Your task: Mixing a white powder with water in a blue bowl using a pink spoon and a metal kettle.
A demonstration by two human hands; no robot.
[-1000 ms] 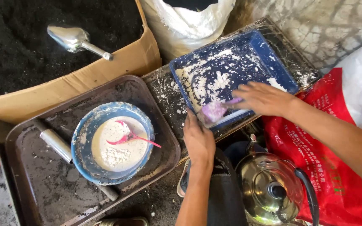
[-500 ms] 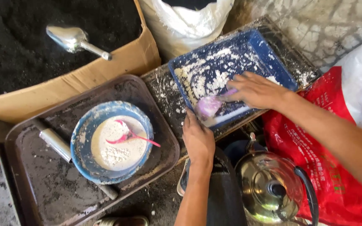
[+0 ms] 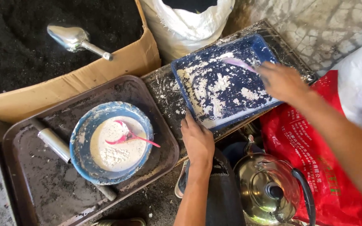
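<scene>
The right hand (image 3: pixel 282 80) is clenched around a pale purple scraper (image 3: pixel 238 63), whose blade lies over the far part of the blue tray (image 3: pixel 248 44), among white powder clumps (image 3: pixel 214 88) smeared across its floor. The left hand (image 3: pixel 197 140) grasps nothing; it rests flat with its fingertips pressed against the near edge of the blue tray. Left of the blue tray sits a dark brown tray (image 3: pixel 156 100) carrying 1 blue bowl (image 3: pixel 84 134) of white paste with a pink spoon (image 3: pixel 130 136) lying in it, and a metal roller (image 3: pixel 55 142) beside the bowl. Beyond that, further left of the blue tray, a metal scoop (image 3: pixel 74 38) lies on black soil in a cardboard box (image 3: pixel 63 90). Nearer than the blue tray stands a steel kettle (image 3: pixel 269 190), and a red bag (image 3: pixel 306 146) lies to its right.
</scene>
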